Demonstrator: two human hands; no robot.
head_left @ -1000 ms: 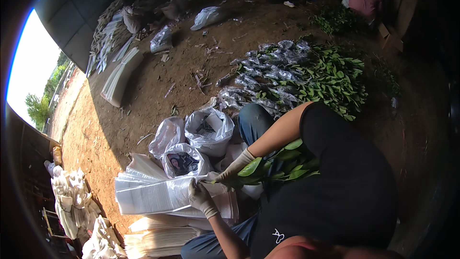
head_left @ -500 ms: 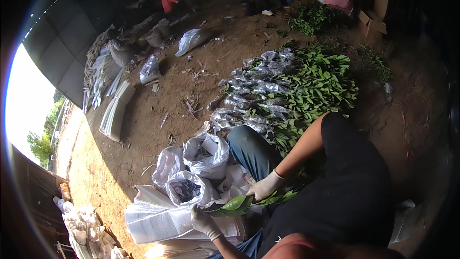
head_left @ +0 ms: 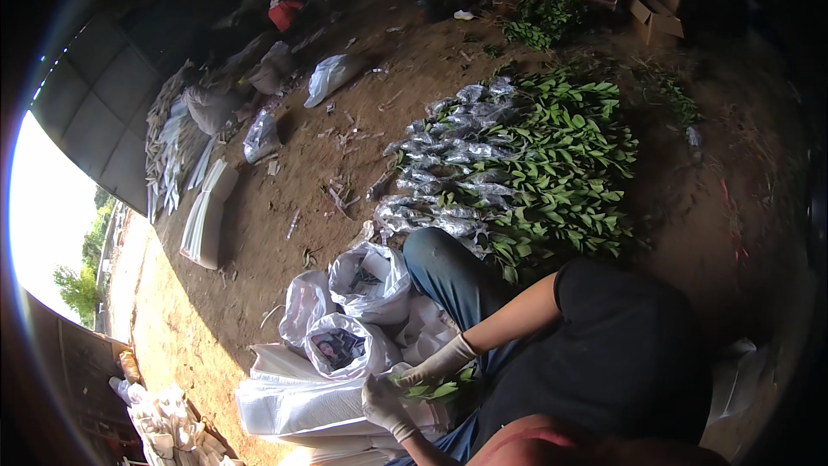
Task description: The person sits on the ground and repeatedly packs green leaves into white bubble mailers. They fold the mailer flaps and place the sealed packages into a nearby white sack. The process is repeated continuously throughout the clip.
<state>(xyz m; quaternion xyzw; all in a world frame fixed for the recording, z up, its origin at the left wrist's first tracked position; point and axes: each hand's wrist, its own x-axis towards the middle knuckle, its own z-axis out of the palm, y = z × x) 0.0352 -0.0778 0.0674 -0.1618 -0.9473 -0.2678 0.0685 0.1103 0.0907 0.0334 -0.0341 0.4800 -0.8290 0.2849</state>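
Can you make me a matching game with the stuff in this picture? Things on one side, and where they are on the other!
Things:
1. small green leafy plant
2. big heap of green seedlings with plastic-wrapped roots
3. stack of folded white plastic sheets
4. brown cardboard box

Places:
A. far away at the top edge, on the dirt
B. between the two white-gloved hands
C. lying on the dirt ground beyond the blue-jeaned knee
D. just left of the left hand

Pairs: 1-B, 2-C, 3-D, 4-A

The right hand grips the plant too.
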